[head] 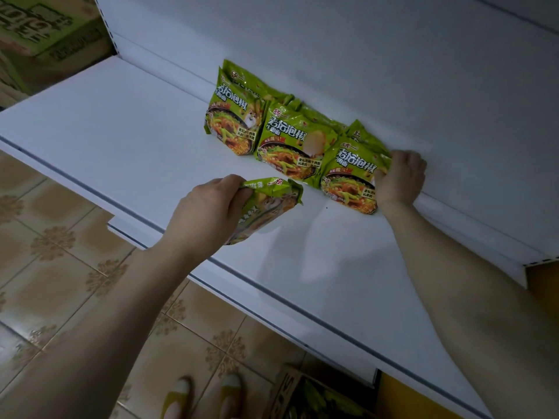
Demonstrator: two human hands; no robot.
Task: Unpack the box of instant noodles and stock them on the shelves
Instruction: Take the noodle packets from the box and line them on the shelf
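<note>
Head view. Gripping with the left hand (205,210), just toward 8 o'clock from centre, a loose packet (272,201) of green instant noodles: fingers and thumb curled round its upper end, packet tilted, just above the shelf (121,131). Clamping with the right hand (400,176), toward 3 o'clock, the right edge of the rightmost packet (351,179): fingers curled, knuckles up. Hands well apart, each on its own packet. Underneath, a white shelf running from 10 o'clock down to 4 o'clock, with a white back panel (332,40) above it. Patterned tan floor tiles (54,243) at 8 o'clock, stacked cartons (45,31) at 11 o'clock, an open carton (287,385) at 6 o'clock beside two yellow shoes (178,394). Three packets standing in front along the back panel: leftmost packet (236,122), middle packet (290,146) and the rightmost. More packets behind them, number unclear. One packet in hand.
</note>
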